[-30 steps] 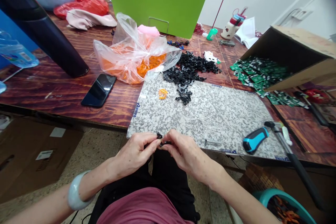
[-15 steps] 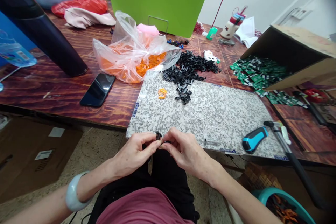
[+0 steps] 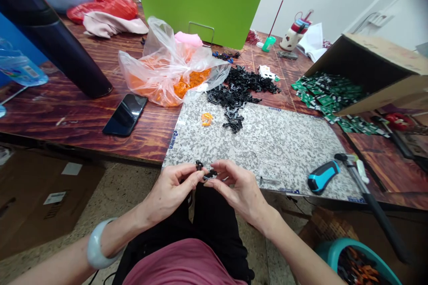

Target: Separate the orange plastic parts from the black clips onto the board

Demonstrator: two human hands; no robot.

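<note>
At the near edge of the speckled board (image 3: 267,142), my left hand (image 3: 175,187) pinches a small black plastic part (image 3: 199,165) between thumb and fingers. My right hand (image 3: 236,185) meets it from the other side, its thumb and fingertips closed on the dark right end (image 3: 211,173) of what looks like the same piece. Fingers cover much of it, so I cannot tell whether it is one part or two joined. Farther back on the board lie a few small orange clips (image 3: 207,119) and a heap of black plastic parts (image 3: 239,91).
Behind stands a clear bag of orange parts (image 3: 160,75); a phone (image 3: 125,114) lies left of the board. To the right are a blue-black handle tool (image 3: 323,177), a hammer (image 3: 371,200), a carton (image 3: 384,58) spilling green boards (image 3: 327,91), and a teal bucket (image 3: 331,249) below.
My right fingers have loosened and spread a little, showing more of the black part between the hands. My left hand has shifted slightly left, still pinching.
</note>
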